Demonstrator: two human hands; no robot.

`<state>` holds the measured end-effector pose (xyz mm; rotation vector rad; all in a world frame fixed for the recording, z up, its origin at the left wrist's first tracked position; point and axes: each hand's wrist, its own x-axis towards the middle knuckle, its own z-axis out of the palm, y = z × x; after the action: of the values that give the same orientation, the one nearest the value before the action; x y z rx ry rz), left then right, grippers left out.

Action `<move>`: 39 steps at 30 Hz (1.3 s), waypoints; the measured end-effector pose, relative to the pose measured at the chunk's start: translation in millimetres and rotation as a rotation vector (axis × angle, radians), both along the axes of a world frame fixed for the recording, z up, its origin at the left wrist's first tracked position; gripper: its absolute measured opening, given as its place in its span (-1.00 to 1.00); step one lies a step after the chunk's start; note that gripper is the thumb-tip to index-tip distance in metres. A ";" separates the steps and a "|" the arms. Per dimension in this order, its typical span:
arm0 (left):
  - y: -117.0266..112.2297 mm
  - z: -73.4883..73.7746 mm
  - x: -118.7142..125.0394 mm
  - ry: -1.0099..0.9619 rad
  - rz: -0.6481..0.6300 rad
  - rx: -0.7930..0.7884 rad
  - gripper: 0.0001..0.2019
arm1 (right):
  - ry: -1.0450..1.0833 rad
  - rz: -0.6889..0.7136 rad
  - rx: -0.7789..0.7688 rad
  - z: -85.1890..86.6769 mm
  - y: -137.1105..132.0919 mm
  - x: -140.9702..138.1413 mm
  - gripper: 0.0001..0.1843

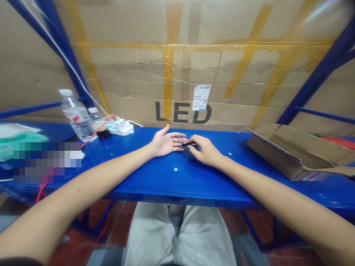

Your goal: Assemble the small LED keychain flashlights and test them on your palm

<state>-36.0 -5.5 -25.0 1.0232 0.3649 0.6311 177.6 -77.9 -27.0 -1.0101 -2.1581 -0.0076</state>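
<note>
My left hand (164,142) lies palm up above the blue table, its fingers stretched out to the right and the thumb raised. A ring shows on one finger. My right hand (204,149) is closed in a pinch on a slim black pen (190,144), whose left end reaches the fingertips of my left hand. Just behind those fingertips lie some thin, colourful pen-like sticks (183,137), purple and green in part. My left fingers partly hide them, so I cannot make out how many there are.
On the blue table (172,184), a water bottle (79,118), a cup of dark liquid (103,131) and a white power strip (121,127) stand at the left. An open cardboard box (294,159) sits at the right. Behind rises a large taped carton (133,81).
</note>
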 end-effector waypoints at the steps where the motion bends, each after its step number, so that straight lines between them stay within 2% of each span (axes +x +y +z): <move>1: 0.1 0.0 0.0 -0.002 -0.002 -0.003 -0.24 | -0.002 -0.002 -0.002 0.1 0.0 0.1 -0.88; 39: 5.7 -1.9 -0.7 -0.021 -0.036 -0.039 -0.21 | -0.057 -0.013 0.057 0.2 1.7 3.6 -0.88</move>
<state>-36.6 0.2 -26.9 0.9834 0.3386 0.6000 181.2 -76.2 -26.8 -1.0030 -2.1904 -0.1047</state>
